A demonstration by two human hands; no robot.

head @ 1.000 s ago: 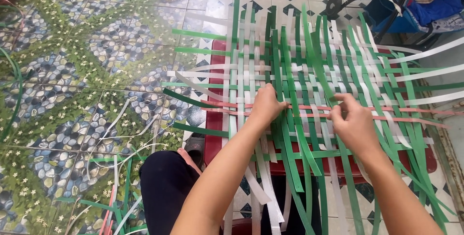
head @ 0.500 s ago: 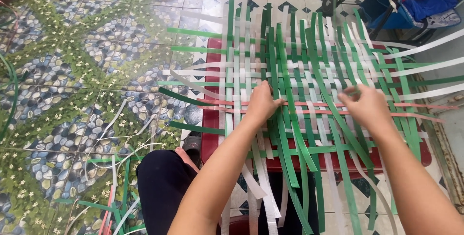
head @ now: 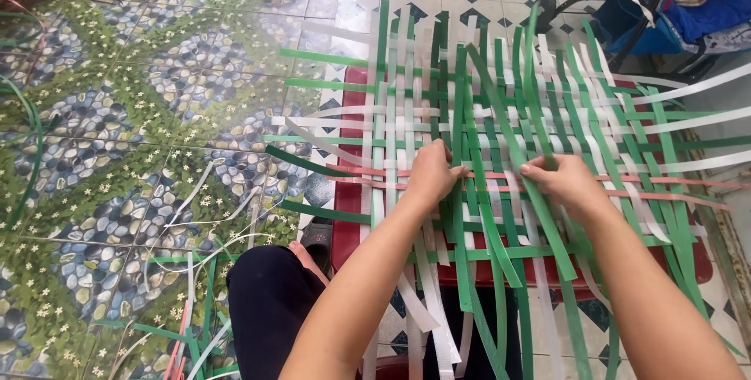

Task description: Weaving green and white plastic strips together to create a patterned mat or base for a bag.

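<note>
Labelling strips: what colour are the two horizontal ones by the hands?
Pink strips, between green and white ones; head view shows them, beside the left hand and right hand.

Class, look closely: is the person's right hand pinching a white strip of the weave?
No, the right hand pinches a green strip, while the left hand presses on the woven mat.

In front of me lies a flat woven mat (head: 501,114) of green and white plastic strips, loosely plaited, its loose ends sticking out far, left, right and near toward my lap. A pink strip (head: 673,181) runs crosswise through the middle of the weave, and my left hand (head: 432,173) presses flat on it beside the left white strips. My right hand (head: 567,184) pinches a long green strip (head: 540,192) that slants from the far side down to the near right.
</note>
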